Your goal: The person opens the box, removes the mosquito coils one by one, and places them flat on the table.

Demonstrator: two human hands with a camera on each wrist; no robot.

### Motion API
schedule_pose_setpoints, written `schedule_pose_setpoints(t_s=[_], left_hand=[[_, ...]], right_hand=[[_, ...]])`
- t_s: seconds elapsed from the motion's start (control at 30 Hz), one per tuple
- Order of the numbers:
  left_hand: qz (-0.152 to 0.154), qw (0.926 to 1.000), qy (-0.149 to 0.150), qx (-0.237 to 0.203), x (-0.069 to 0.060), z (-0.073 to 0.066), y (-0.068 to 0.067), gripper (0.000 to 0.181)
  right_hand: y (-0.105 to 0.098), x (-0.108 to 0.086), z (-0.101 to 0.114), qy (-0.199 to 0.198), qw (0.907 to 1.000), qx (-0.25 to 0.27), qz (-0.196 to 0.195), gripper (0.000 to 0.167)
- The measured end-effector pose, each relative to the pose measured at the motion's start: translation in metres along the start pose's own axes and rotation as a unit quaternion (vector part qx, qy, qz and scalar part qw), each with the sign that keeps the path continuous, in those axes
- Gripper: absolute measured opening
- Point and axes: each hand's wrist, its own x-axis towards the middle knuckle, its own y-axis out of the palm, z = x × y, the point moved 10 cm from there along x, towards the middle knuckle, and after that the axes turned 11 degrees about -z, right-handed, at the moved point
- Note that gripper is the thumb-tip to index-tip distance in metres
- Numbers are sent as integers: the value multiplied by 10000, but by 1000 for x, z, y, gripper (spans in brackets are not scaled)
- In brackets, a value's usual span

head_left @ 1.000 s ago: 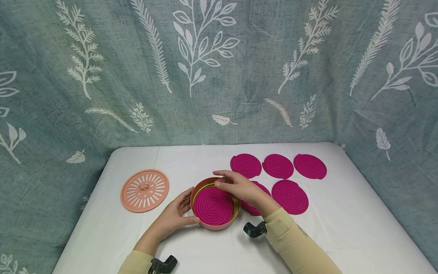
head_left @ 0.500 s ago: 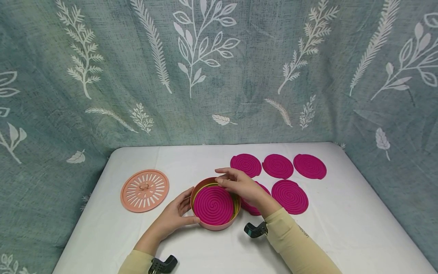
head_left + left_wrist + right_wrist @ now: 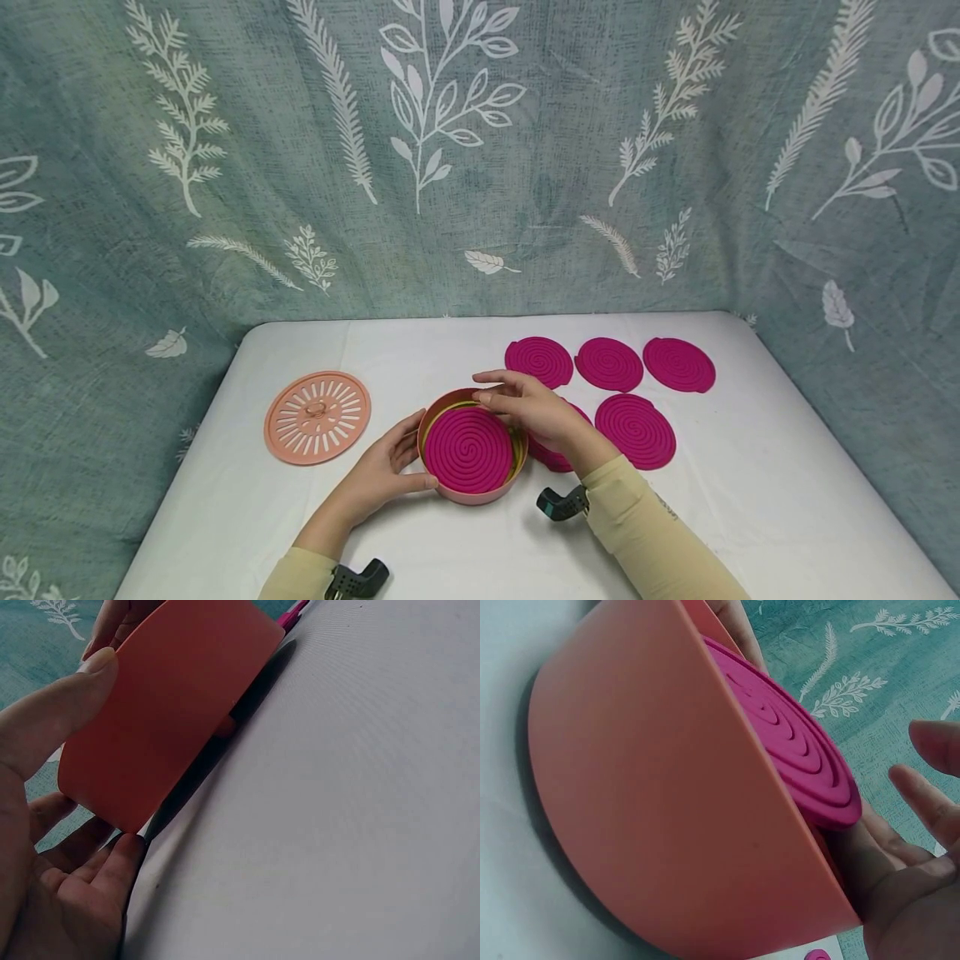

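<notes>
A round salmon-pink container (image 3: 472, 499) stands on the table, with a magenta spiral disc (image 3: 468, 450) in its mouth and yellow-green edges around the disc. My left hand (image 3: 382, 475) grips the container's left side, thumb at the near rim; the left wrist view shows that hand (image 3: 75, 892) curled round the wall. Over the far right rim is my right hand (image 3: 532, 412), its index finger and thumb apart. In the right wrist view the disc (image 3: 795, 750) tilts out past the rim, and some fingers of the right hand (image 3: 911, 885) reach behind the wall, partly hidden.
A slotted salmon lid (image 3: 330, 444) lies flat at the left. Several magenta spiral discs (image 3: 636, 431) lie at the right and back right, one partly covered by my right hand. Patterned green cloth (image 3: 525, 183) hangs behind the white table (image 3: 772, 500).
My right hand has moved slightly away towards the back, its fingertips shifting right along the container's far rim. The left hand and container have stayed in place.
</notes>
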Motion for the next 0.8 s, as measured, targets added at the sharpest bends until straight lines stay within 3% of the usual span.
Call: schedule_pose_setpoints(t_s=[0.53, 0.8], left_hand=[[-58, 9999, -60, 147, 1, 0, 0, 106], [-77, 9998, -65, 160, 0, 0, 0, 104]], right_hand=[[6, -3, -5, 190, 9986, 222, 430, 51], [10, -5, -4, 157, 9975, 27, 682, 58]])
